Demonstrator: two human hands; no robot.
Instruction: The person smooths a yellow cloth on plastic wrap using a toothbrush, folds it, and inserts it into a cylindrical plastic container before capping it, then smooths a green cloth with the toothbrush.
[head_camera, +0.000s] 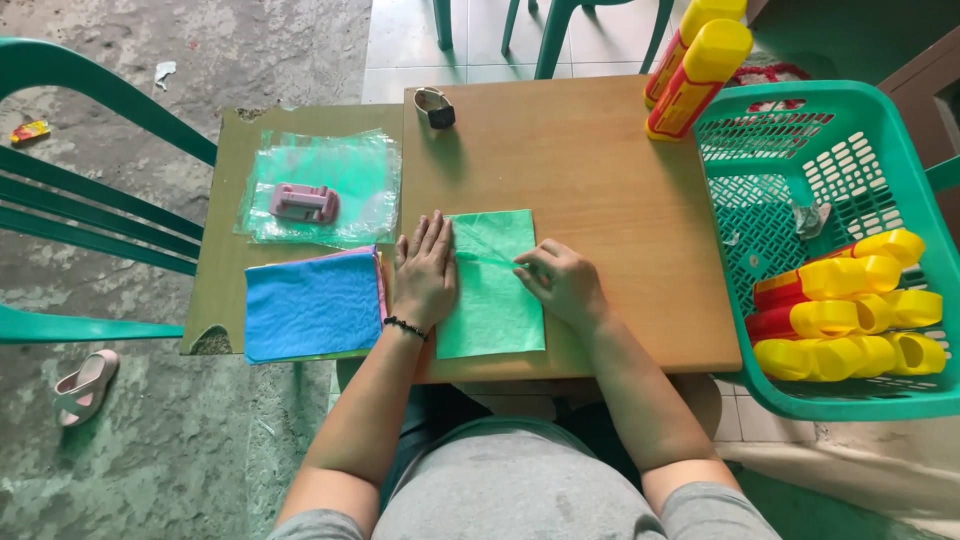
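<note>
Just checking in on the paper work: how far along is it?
Done: nothing looks finished. In hand: left hand flat on the green sheet, right hand pinching a crease near its middle. Left: the stack of coloured sheets beside it looks untouched.

The green sheet (492, 285) looks like thin matt paper with a crease across it, pressed flat by the left hand (424, 272) and pinched by the right hand (563, 284). It lies on a board (590, 190) of smooth, satiny wood. Left of the board, a dull olive panel (225, 200) has chipped, rough corners; on it lie glossy clear plastic bags (320, 190) and a blue paper stack (312, 305), slightly crinkled. Right of the board, the basket (850, 130) is shiny moulded plastic, holding glossy yellow-capped bottles (850, 320). The floor (120, 440) is rough, stained concrete.
</note>
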